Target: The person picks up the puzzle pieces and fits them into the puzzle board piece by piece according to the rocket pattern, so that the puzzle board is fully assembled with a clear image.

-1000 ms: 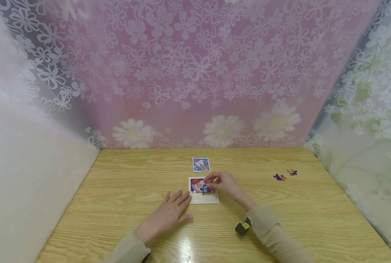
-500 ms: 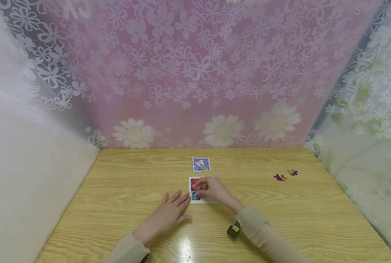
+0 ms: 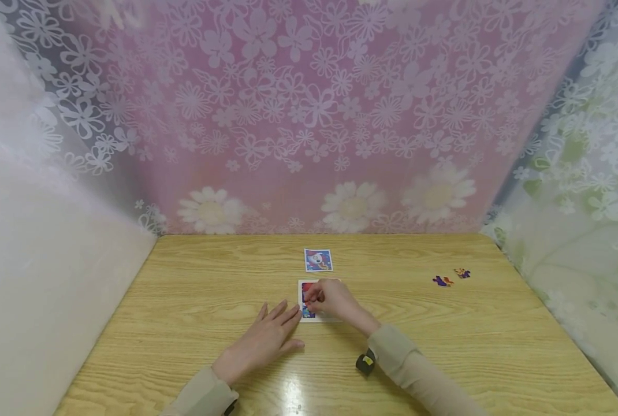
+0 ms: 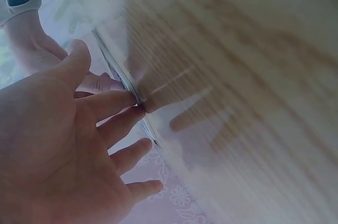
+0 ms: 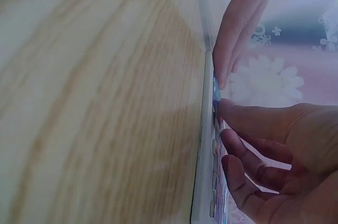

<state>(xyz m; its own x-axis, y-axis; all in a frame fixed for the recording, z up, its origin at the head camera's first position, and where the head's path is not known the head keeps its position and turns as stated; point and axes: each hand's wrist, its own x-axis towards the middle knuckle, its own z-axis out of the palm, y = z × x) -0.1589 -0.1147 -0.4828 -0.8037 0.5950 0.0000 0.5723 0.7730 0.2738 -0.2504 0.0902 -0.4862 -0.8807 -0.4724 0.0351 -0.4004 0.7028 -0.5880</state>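
In the middle of the wooden table lies a small white puzzle tray (image 3: 321,319), part of its picture covered by my right hand (image 3: 337,300). That hand pinches a small blue puzzle piece (image 3: 308,312) at the tray's near left corner; the fingertips hide part of it. In the right wrist view the right thumb (image 5: 253,121) sits low against the blue piece, with other pieces in the tray (image 5: 199,182) beside it. My left hand (image 3: 264,341) lies with spread, straight fingers, its fingertips touching the tray's left edge; the left wrist view shows its palm (image 4: 58,145).
A square picture card (image 3: 318,260) lies just beyond the tray. Off to the right are two loose groups of puzzle pieces, a purple and orange one (image 3: 442,281) and another (image 3: 462,273) behind it. Flowered cloth (image 3: 288,115) walls the table's back and sides.
From the tray's right part, my right hand has moved left and nearer with the blue piece, to the near left corner. The left hand has stayed in place.
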